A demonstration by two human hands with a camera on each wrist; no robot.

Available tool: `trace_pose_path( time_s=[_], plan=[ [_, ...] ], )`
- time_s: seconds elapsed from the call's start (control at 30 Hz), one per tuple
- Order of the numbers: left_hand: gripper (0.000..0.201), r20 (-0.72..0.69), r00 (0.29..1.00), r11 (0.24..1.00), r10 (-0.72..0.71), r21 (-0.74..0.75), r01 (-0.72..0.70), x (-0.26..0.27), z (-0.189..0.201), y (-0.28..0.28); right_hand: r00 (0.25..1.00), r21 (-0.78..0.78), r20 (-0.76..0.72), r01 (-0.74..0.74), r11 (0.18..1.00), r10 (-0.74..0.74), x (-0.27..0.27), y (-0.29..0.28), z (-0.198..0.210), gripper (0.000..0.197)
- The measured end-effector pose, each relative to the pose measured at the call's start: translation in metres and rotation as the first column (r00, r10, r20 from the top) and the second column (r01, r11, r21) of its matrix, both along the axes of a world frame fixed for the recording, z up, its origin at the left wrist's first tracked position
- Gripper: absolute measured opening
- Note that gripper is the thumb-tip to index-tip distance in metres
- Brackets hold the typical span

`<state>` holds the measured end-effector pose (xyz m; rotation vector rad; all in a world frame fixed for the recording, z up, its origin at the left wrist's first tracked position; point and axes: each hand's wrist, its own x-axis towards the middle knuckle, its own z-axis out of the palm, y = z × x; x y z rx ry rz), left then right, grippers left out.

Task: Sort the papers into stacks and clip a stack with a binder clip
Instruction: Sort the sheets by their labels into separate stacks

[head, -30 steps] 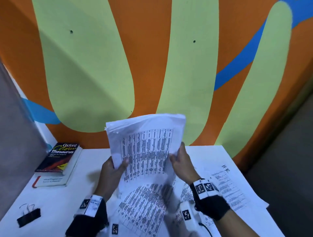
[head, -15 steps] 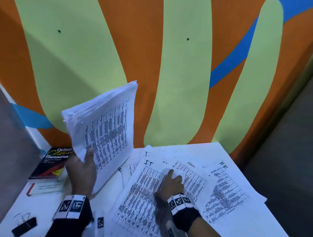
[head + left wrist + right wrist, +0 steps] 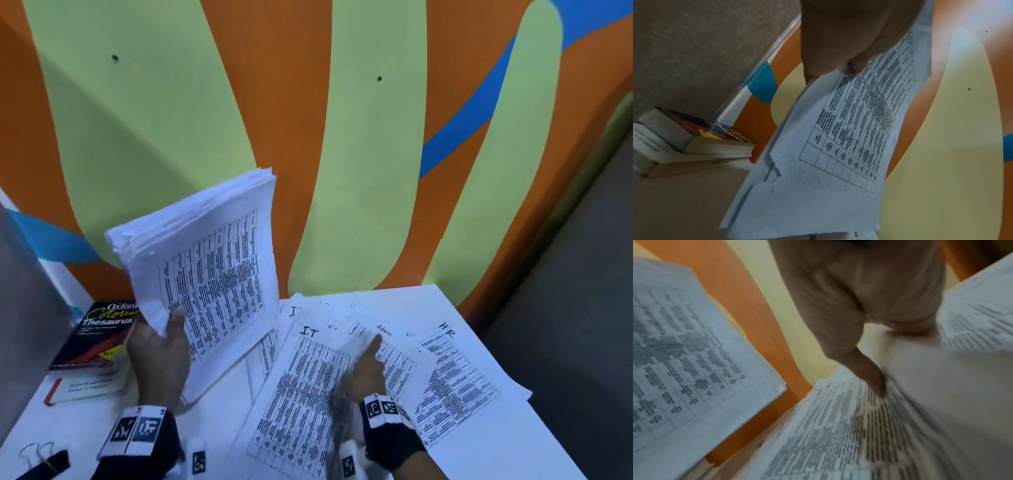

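Observation:
My left hand (image 3: 164,339) grips a thick stack of printed papers (image 3: 209,274) by its lower corner and holds it tilted above the table's left half; the thumb lies on the top sheet (image 3: 849,129). My right hand (image 3: 366,363) is low over the spread papers, index finger stretched toward the sheet marked Admin (image 3: 397,356). In the blurred right wrist view the thumb (image 3: 873,378) and fingers pinch a single pale sheet (image 3: 920,378). Sheets marked IT (image 3: 301,383) and HR (image 3: 459,380) lie to either side. A black binder clip (image 3: 46,462) lies at the front left.
Two stacked books (image 3: 89,346), a thesaurus on top, sit at the back left of the white table (image 3: 222,411). The painted wall (image 3: 359,171) stands right behind it. The table's right edge drops off beyond the HR sheet.
The left hand swung the stack up and to the left. The right hand let go of the stack, came down with one sheet onto the spread papers and slid right toward the Admin sheet.

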<state>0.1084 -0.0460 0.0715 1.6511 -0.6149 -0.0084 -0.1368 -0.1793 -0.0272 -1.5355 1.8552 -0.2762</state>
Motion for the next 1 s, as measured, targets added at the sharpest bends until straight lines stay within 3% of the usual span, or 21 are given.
trace_pose_path(
  time_s=[0.07,0.2,0.37,0.6,0.7,0.8,0.93,1.0],
  plan=[
    [0.029,0.001,1.000,1.000,-0.023,0.002,0.023,0.003,0.002,0.000,0.993,-0.032,0.083,0.084,0.996,-0.082,-0.016,-0.004,-0.001,0.097],
    [0.029,-0.006,0.998,0.998,-0.056,-0.011,0.056,0.002,0.006,0.003,0.971,-0.043,0.005,0.239,0.970,-0.239,-0.060,-0.016,-0.007,0.030],
    [0.030,-0.052,0.998,0.999,-0.045,-0.026,0.043,0.006,0.000,0.001,0.912,0.066,-0.236,0.359,0.931,-0.335,-0.079,-0.013,0.001,0.038],
    [0.027,-0.029,0.996,0.996,-0.087,0.004,0.088,-0.005,0.002,0.001,0.937,0.002,0.014,0.350,0.937,-0.350,-0.075,-0.010,-0.004,0.065],
    [0.029,-0.009,0.995,0.995,-0.099,0.020,0.099,-0.007,0.001,-0.001,0.913,-0.123,0.169,0.394,0.911,-0.372,-0.082,-0.005,-0.001,0.058],
    [0.028,-0.001,0.992,0.992,-0.125,0.022,0.125,-0.016,0.006,-0.003,0.832,-0.130,0.310,0.516,0.846,-0.460,-0.102,-0.009,0.008,0.053],
    [0.022,0.031,0.986,0.986,-0.165,0.023,0.164,-0.025,0.012,-0.008,0.742,-0.115,0.253,0.660,0.743,-0.620,-0.158,-0.026,0.008,0.040],
    [0.024,0.020,0.985,0.985,-0.172,0.023,0.171,-0.029,0.010,-0.010,0.650,-0.119,0.144,0.760,0.639,-0.746,-0.186,-0.033,0.005,0.020]
  ],
)
